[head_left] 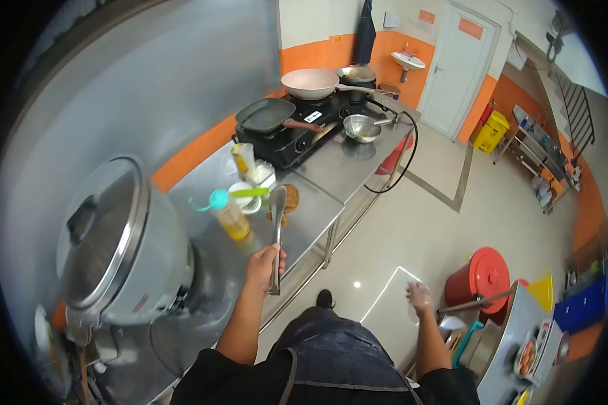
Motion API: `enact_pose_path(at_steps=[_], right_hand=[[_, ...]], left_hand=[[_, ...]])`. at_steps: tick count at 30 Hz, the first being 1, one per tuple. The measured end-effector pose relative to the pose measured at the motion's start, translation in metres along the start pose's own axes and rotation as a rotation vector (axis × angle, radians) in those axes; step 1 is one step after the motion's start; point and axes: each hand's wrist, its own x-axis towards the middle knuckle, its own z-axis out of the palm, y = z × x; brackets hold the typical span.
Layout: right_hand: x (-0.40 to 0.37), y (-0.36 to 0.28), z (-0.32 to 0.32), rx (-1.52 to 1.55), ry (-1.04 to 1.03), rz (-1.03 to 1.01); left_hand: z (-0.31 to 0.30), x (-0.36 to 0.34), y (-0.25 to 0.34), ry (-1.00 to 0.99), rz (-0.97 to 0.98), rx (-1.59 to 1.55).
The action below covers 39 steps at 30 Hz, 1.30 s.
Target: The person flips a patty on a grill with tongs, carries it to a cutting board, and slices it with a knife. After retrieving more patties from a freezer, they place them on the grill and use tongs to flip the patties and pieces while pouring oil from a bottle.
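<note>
A long metal kitchen utensil (276, 233) is gripped in my left hand (265, 267), over the steel counter's front edge. Its broad head overlaps a round brown item (290, 197) on the counter; whether they touch I cannot tell. Just left of it stand a bottle of yellow liquid with a turquoise cap (231, 216), a white bowl (247, 202) with a green-handled tool, and a yellow-and-white container (243, 158). My right hand (419, 297) hangs over the floor with its fingers apart, holding nothing, and looks whitish at the fingers.
A large rice cooker (162, 263) stands on the left. On the black stove (290, 138) are a square grill pan (266, 115) and a pale round pan (310, 84). A metal strainer (363, 128) lies right of them. A red bin (478, 277) and another steel table (510, 337) stand at the right.
</note>
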Motion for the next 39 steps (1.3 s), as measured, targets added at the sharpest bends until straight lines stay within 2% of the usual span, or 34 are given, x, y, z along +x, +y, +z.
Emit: enact_pose_path(at_steps=[1,2,3,5,6,9,11,13,15,16,18,19,20,21,22,23,24,25,26,27,28,29,30,32,33,35,36,37,39], right_hand=[[0.008,-0.061,0.025,0.084,-0.032,-0.051],[0.021,-0.116,0.049,0.023,-0.096,-0.076],[0.044,-0.145,0.078,0.145,-0.192,-0.150],[0.077,-0.215,0.132,0.304,-0.433,-0.107],[0.092,-0.247,0.155,0.254,-0.511,-0.121],[0.157,-0.310,0.222,0.292,-0.709,-0.165],[0.216,-0.337,0.271,0.284,-0.780,-0.092],[0.288,-0.348,0.324,0.073,-0.974,-0.077],[0.279,-0.391,0.354,0.588,-0.912,0.372],[0.291,-0.399,0.362,0.568,-0.940,0.407],[0.306,-0.419,0.382,0.755,-1.053,0.793],[0.315,-0.414,0.389,0.929,-1.154,0.815],[0.323,-0.403,0.392,1.092,-1.260,0.848],[0.310,-0.425,0.371,1.117,-1.137,1.065],[0.359,-0.365,0.414,1.247,-1.555,0.954],[0.313,-0.425,0.379,1.473,-1.724,1.255],[0.315,-0.422,0.382,1.477,-1.611,1.460],[0.346,-0.393,0.413,1.518,-1.521,1.514],[0.365,-0.372,0.444,1.574,-1.588,1.414],[0.386,-0.360,0.463,1.336,-1.379,1.066],[0.385,-0.363,0.468,1.256,-1.369,1.020],[0.382,-0.368,0.465,1.188,-1.351,0.967],[0.380,-0.367,0.463,1.168,-1.379,0.980],[0.369,-0.364,0.461,0.886,-1.307,0.290],[0.360,-0.372,0.458,0.877,-1.326,0.291],[0.324,-0.406,0.435,0.195,-0.855,-0.105],[0.355,-0.379,0.452,0.123,-0.926,-0.301],[0.376,-0.379,0.461,0.120,-0.936,-0.309],[0.396,-0.387,0.468,-0.129,-1.033,-0.203]], left_hand=[[0.007,0.031,0.004,0.015,-0.020,-0.015],[0.015,0.057,0.013,0.039,0.012,-0.008],[0.023,0.085,0.026,0.065,0.064,0.004],[0.044,0.128,0.052,0.124,0.060,-0.056],[0.052,0.149,0.067,0.146,0.062,-0.098],[0.062,0.212,0.096,0.210,0.093,-0.135],[0.076,0.243,0.119,0.287,0.087,-0.107],[0.085,0.266,0.125,0.400,0.175,-0.003],[0.098,0.277,0.125,0.484,0.176,-0.063],[0.102,0.282,0.125,0.522,0.203,-0.102],[0.110,0.282,0.122,0.615,0.172,-0.077],[0.114,0.279,0.121,0.665,0.148,-0.059],[0.107,0.280,0.107,0.680,0.137,0.092],[0.109,0.281,0.097,0.720,0.106,0.113],[0.124,0.275,0.105,0.751,0.068,0.075],[0.124,0.267,0.096,0.646,0.144,-0.043],[0.127,0.260,0.087,0.609,0.207,-0.109],[0.149,0.248,0.105,0.693,0.185,-0.083],[0.157,0.245,0.105,0.718,0.219,-0.176],[0.167,0.243,0.108,0.719,0.209,-0.277],[0.171,0.246,0.107,0.671,0.208,-0.315],[0.179,0.241,0.103,0.707,0.230,-0.328],[0.185,0.235,0.102,0.683,0.259,-0.329],[0.193,0.217,0.101,0.630,0.306,-0.306],[0.195,0.209,0.098,0.644,0.319,-0.310],[0.199,0.194,0.092,0.626,0.302,-0.316],[0.197,0.189,0.086,0.613,0.310,-0.314],[0.197,0.181,0.083,0.619,0.320,-0.319],[0.200,0.169,0.077,0.647,0.318,-0.342]])
